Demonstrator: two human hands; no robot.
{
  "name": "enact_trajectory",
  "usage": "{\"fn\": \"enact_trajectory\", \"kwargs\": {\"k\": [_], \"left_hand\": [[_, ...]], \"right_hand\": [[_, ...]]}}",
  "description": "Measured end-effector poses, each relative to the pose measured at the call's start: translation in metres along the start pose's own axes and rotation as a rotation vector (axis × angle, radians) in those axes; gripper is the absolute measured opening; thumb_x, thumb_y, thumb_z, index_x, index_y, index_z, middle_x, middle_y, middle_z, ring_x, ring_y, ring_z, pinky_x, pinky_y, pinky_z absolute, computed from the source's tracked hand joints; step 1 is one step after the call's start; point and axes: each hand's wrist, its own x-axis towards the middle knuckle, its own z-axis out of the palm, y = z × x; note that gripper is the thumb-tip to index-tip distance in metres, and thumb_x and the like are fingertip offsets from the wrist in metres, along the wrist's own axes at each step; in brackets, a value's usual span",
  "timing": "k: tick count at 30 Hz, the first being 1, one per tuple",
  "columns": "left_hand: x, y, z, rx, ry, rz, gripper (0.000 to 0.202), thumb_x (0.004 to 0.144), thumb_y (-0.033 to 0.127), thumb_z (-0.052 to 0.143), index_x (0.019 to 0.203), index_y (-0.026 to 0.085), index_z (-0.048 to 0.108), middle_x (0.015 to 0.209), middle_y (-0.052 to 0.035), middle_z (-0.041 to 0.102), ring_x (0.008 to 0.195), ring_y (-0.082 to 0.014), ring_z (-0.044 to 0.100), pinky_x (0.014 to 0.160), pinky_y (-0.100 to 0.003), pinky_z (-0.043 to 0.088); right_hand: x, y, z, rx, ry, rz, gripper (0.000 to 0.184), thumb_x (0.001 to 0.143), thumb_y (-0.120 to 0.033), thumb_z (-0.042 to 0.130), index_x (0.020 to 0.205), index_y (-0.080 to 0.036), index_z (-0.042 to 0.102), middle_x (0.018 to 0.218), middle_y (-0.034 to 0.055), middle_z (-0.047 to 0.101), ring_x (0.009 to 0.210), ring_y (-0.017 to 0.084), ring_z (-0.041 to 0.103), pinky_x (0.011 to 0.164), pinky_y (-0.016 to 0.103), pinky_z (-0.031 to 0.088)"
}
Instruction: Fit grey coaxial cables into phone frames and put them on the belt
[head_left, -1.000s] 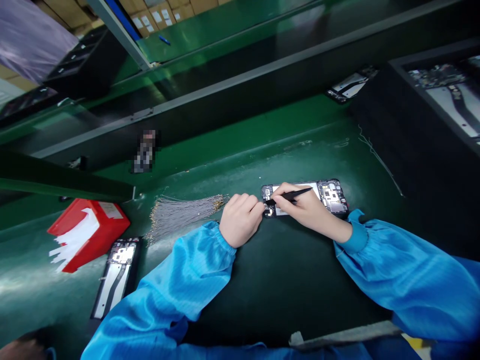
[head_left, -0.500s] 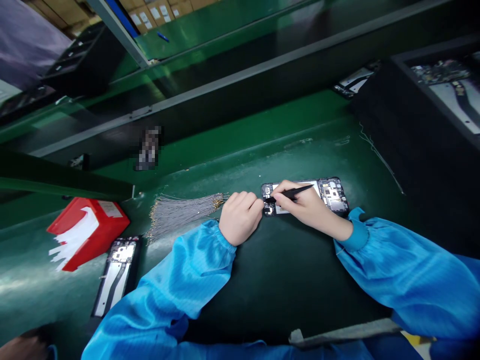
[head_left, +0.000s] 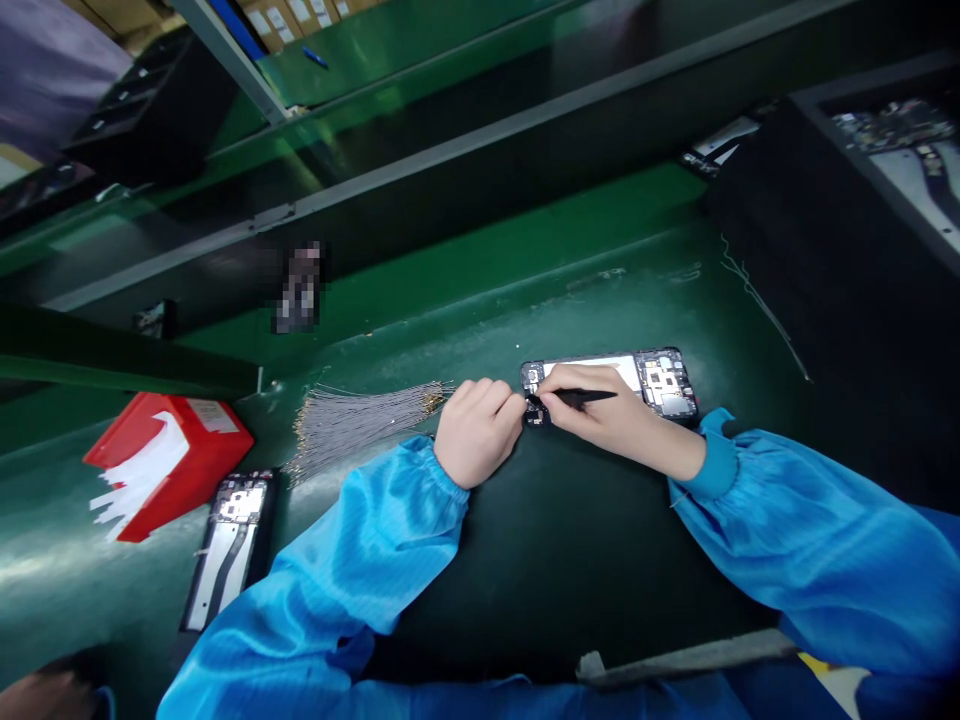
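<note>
Opened phone (head_left: 652, 375), flat, glossy, circuit boards bared, mid green worktop (head_left: 600, 290), your right hand (head_left: 607, 420) fingers pinching a slim black stylus (head_left: 581, 397) at its left end, your left hand (head_left: 476, 430) fingers curled shut against that end, wire bundle (head_left: 360, 420) leftward

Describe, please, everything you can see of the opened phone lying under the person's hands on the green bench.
The opened phone lies flat and lengthwise on the green bench, back cover off. A black frame surrounds a pale, glossy middle panel, with dark circuit boards and small metal parts at both ends. The right hand rests over its left half, holding a thin black tool whose tip points at the left end. The left hand, fingers curled, touches that left end. Its right end is uncovered.
</note>
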Motion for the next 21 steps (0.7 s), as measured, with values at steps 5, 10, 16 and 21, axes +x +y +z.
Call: {"fn": "enact_trajectory", "kwargs": {"k": [5,10,16,21], "left_hand": [[0.0,0.0,0.0,-0.022,-0.023,-0.01,0.026,0.087,0.021,0.04,0.064,0.017,0.051,0.066,-0.0018,0.05,0.063,-0.0142,0.04,0.06,-0.027,0.03],[-0.001,-0.013,-0.012,-0.114,-0.117,-0.068,0.025,0.087,0.032,0.043,0.074,0.016,0.057,0.074,-0.0038,0.054,0.07,-0.0158,0.044,0.064,-0.029,0.033],[-0.003,-0.006,-0.026,-0.372,-0.323,0.146,0.021,0.086,0.026,0.041,0.095,0.019,0.059,0.085,-0.0049,0.055,0.081,-0.0172,0.046,0.071,-0.031,0.035],[0.001,0.01,-0.021,-0.151,-0.225,0.221,0.017,0.087,0.019,0.041,0.083,0.016,0.057,0.077,-0.0038,0.054,0.073,-0.0163,0.044,0.067,-0.03,0.034]], "right_hand": [[0.001,0.001,0.006,-0.135,-0.045,-0.117,0.016,0.082,-0.016,0.043,0.068,-0.018,0.049,0.06,-0.0006,0.048,0.057,0.011,0.043,0.056,0.025,0.036],[-0.009,-0.004,-0.016,-0.069,0.067,-0.028,0.01,0.083,-0.019,0.046,0.076,-0.018,0.053,0.069,0.0005,0.057,0.062,0.01,0.052,0.059,0.022,0.041],[-0.053,0.016,-0.071,-0.728,0.41,0.29,0.019,0.081,-0.028,0.048,0.067,-0.018,0.055,0.059,0.0013,0.058,0.052,0.013,0.051,0.048,0.025,0.034],[-0.062,0.016,-0.069,-0.676,0.235,0.325,0.021,0.083,-0.028,0.045,0.067,-0.019,0.053,0.057,0.0005,0.056,0.051,0.013,0.051,0.049,0.026,0.033]]}}
